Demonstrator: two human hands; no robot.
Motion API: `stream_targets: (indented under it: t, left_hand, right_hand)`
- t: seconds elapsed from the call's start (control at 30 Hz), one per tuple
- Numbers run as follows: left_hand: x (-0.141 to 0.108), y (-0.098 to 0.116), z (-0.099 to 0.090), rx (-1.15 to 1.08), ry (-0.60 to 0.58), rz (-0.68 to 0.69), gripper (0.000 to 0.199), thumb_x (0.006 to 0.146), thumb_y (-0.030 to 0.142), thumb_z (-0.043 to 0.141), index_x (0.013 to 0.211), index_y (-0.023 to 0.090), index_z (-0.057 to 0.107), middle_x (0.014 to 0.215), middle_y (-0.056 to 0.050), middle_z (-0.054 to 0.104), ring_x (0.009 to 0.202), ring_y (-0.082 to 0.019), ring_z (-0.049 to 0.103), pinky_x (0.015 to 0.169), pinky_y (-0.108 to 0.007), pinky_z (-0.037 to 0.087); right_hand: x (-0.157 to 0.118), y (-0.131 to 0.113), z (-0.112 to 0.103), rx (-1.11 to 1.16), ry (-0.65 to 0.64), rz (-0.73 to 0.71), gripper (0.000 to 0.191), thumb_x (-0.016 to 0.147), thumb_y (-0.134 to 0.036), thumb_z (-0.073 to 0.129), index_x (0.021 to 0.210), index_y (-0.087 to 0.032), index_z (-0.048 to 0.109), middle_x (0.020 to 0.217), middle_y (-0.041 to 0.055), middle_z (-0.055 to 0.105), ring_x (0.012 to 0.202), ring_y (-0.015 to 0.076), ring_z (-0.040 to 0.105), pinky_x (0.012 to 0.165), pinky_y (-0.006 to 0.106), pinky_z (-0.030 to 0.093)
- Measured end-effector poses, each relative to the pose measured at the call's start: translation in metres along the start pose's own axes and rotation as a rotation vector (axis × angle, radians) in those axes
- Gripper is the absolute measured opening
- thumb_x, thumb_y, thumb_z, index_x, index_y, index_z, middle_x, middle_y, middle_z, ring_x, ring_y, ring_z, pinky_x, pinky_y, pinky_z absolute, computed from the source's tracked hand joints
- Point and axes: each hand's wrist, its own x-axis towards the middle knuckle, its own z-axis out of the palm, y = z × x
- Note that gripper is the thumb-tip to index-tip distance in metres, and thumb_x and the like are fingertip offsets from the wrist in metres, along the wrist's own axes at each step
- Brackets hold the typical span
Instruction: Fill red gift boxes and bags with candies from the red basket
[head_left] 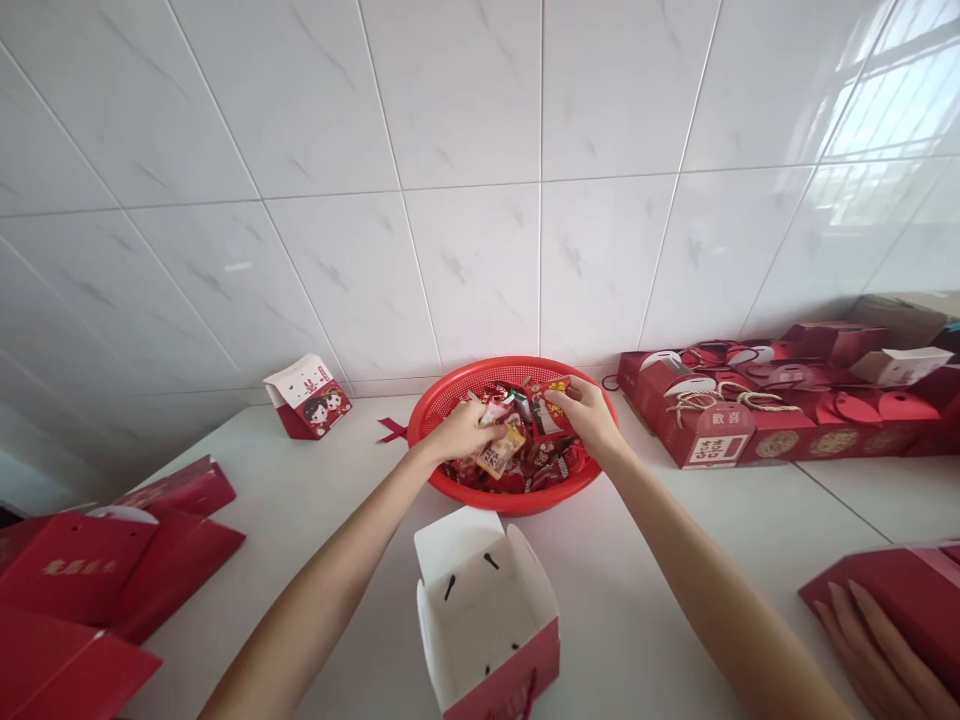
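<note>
A red plastic basket (517, 503) with perforated sides holds a heap of wrapped sweets. My left hand (466, 432) is in its left half, fingers closed on a yellow-wrapped sweet (501, 452). On the right side, my right hand (586, 410) pinches a red and gold sweet packet (556, 398) near the rim. Directly in front of the basket stands a gift box (501, 690), red outside and white inside. Its flaps are up, and black cord ends poke through its inner walls.
Flat red boxes (82, 565) lie at the left. A small printed carton (309, 398) stands near the tiled wall (472, 260). Finished red gift boxes (712, 430) are grouped at the right. Another person's hand (874, 640) rests on a red box (900, 590) at lower right.
</note>
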Motion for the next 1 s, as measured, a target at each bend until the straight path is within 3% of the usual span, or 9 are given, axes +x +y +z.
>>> stream_targets:
  t: [0.3,0.53,0.67,0.8,1.0]
  left_hand:
    - [-0.001,-0.005,-0.003,-0.095,0.092,-0.04,0.042,0.074,0.058,0.07,0.069,0.02,0.054,0.062,0.001,0.06,0.058,-0.017,0.057,0.053,-0.027,0.043]
    - [-0.002,-0.003,-0.005,-0.2,0.131,-0.023,0.04,0.07,0.057,0.075,0.08,0.019,0.063,0.077,-0.001,0.072,0.077,-0.022,0.069,0.07,-0.031,0.053]
    - [-0.001,-0.003,-0.004,-0.226,0.101,-0.018,0.046,0.069,0.062,0.074,0.084,0.019,0.065,0.082,-0.003,0.075,0.078,-0.023,0.07,0.072,-0.032,0.054]
    - [-0.001,-0.002,-0.004,-0.194,0.152,0.004,0.045,0.071,0.061,0.071,0.087,0.019,0.068,0.082,-0.003,0.074,0.079,-0.023,0.069,0.071,-0.032,0.053]
    - [0.0,-0.001,-0.004,-0.222,0.127,0.041,0.039,0.072,0.056,0.073,0.088,0.02,0.071,0.082,-0.002,0.076,0.08,-0.024,0.072,0.073,-0.033,0.056]
  right_hand:
    - [0.0,-0.001,0.001,0.117,0.007,0.07,0.025,0.067,-0.043,0.074,0.074,-0.022,0.064,0.074,0.003,0.072,0.069,0.0218,0.067,0.067,0.035,0.055]
    - [0.0,-0.006,-0.001,0.277,-0.022,0.211,0.027,0.061,-0.041,0.082,0.069,-0.021,0.067,0.069,0.0047,0.073,0.066,0.0236,0.07,0.065,0.036,0.057]
    - [0.001,-0.006,-0.003,0.315,-0.082,0.242,0.025,0.062,-0.041,0.082,0.072,-0.022,0.069,0.071,0.0054,0.075,0.068,0.025,0.071,0.066,0.038,0.06]
    - [0.002,-0.006,-0.004,0.319,-0.136,0.272,0.022,0.066,-0.037,0.081,0.072,-0.022,0.068,0.075,0.0061,0.076,0.072,0.026,0.073,0.069,0.038,0.061]
    - [0.0,-0.011,-0.003,0.359,-0.303,0.313,0.02,0.068,-0.034,0.081,0.078,-0.021,0.07,0.082,0.0066,0.077,0.076,0.0242,0.074,0.072,0.037,0.062]
